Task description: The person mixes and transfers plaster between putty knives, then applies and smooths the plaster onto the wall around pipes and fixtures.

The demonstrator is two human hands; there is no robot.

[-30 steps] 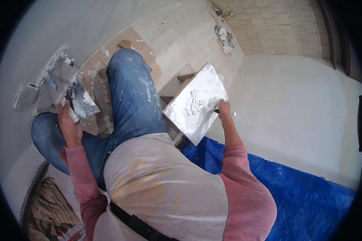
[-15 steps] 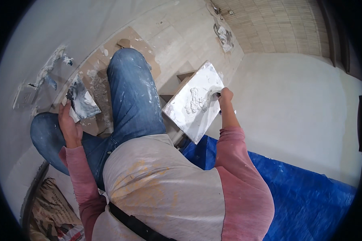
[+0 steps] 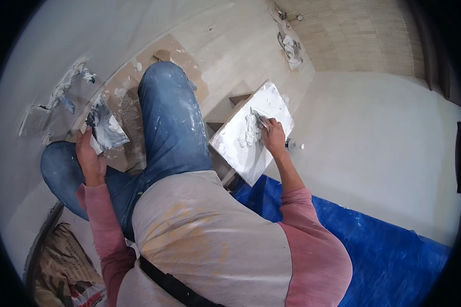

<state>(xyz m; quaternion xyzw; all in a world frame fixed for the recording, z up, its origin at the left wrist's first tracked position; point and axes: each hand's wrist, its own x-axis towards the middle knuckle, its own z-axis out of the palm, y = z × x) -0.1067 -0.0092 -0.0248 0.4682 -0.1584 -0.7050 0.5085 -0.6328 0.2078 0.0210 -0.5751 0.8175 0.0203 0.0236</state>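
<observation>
My left hand (image 3: 91, 159) is closed on a flat plastering trowel (image 3: 106, 127), its metal face smeared with white and dark compound, just above my bent left knee. On my right, a white board (image 3: 228, 144) carries a lumpy mound of white putty (image 3: 249, 134). My right hand (image 3: 275, 137) grips a putty knife (image 3: 259, 117) over the board, its blade at the upper edge of the mound. My fingers hide most of the knife's handle.
Brown cardboard (image 3: 182, 53) spotted with plaster lies under my legs. A box-like wall fitting (image 3: 34, 118) with plaster-caked scraps (image 3: 66, 87) is at the left. A blue tarp (image 3: 363, 245) spreads to the right. Paper sacks (image 3: 61, 256) lie lower left.
My right hand has moved left and down across the board, bringing the putty knife from the right edge to the mound. My left hand and trowel stay nearly in place.
</observation>
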